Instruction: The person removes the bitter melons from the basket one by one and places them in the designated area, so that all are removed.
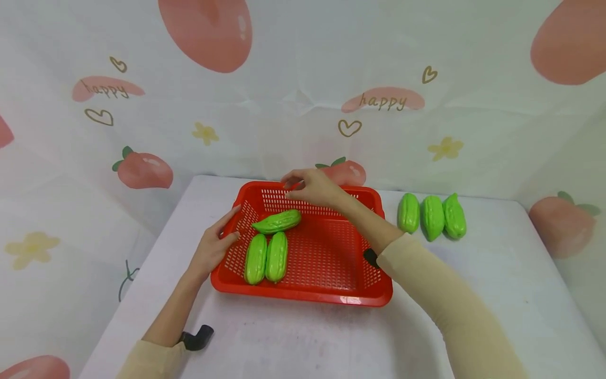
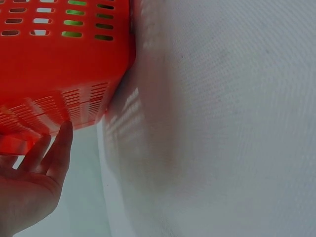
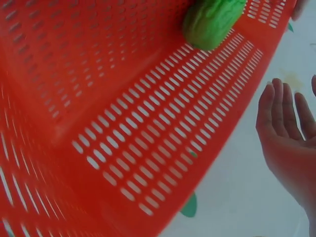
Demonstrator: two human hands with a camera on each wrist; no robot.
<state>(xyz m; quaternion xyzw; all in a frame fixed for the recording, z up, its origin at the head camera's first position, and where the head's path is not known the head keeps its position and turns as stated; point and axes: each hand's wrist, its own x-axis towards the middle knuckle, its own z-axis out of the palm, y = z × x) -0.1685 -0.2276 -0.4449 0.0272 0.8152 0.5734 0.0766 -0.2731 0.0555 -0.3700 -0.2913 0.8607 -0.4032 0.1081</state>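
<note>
A red plastic basket (image 1: pixel 326 297) with slotted walls stands on the table. Inside, toward its left, lie two upright-pointing green ridged gourds (image 1: pixel 256 259) side by side, and a third green gourd (image 1: pixel 278 221) lies crosswise behind them. My left hand (image 1: pixel 211 247) is at the basket's left rim, fingers extended; in the left wrist view its fingertips touch the outer wall. My right hand (image 1: pixel 314 188) hovers over the back rim, fingers loosely bent and nothing held. The right wrist view shows that hand (image 3: pixel 291 133) apart from the basket wall.
Three more green gourds (image 1: pixel 433 217) stand in a row on the table right of the basket. A white table (image 1: pixel 502 295) spreads around it. Behind hangs a printed cloth (image 1: pixel 284 116). Black bits (image 1: pixel 198 338) show at both wrists.
</note>
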